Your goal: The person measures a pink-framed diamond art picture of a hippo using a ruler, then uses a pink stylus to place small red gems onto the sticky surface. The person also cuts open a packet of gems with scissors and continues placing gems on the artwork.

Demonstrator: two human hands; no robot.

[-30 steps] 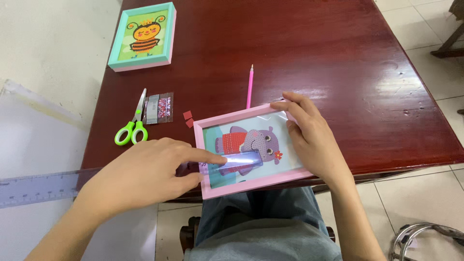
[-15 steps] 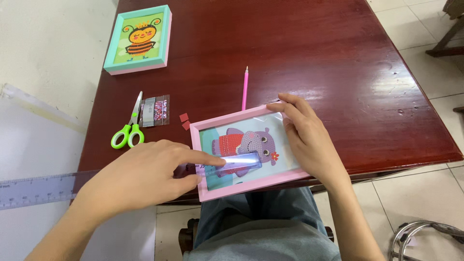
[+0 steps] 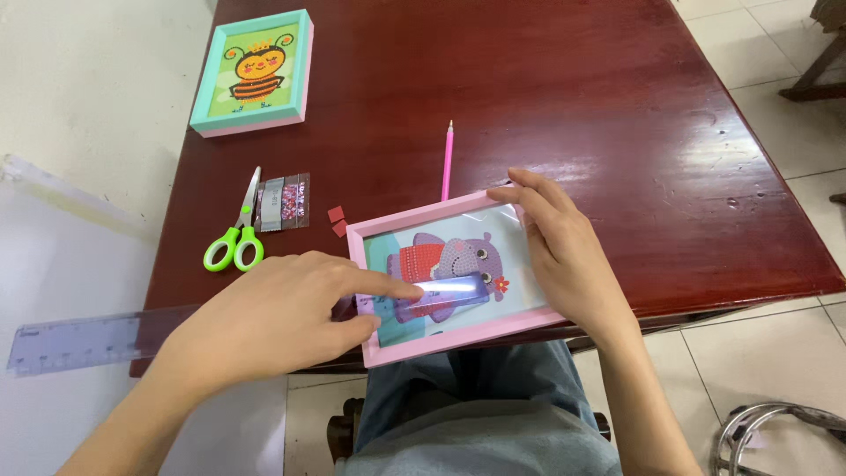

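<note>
Head view: left hand (image 3: 273, 322) and right hand (image 3: 564, 256) hold pink frame (image 3: 458, 339) overhanging table edge (image 3: 740, 295).

Glossy lacquered wooden table (image 3: 546, 106) is reflecting light; the smooth pink picture frame (image 3: 441, 339) is looking matt plastic.

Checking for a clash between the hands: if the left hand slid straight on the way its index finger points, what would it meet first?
The left hand points right across the pink-framed picture. Sliding on, it would likely first meet the small shiny strip under its fingertip, then the right hand holding the frame's right edge.
</note>
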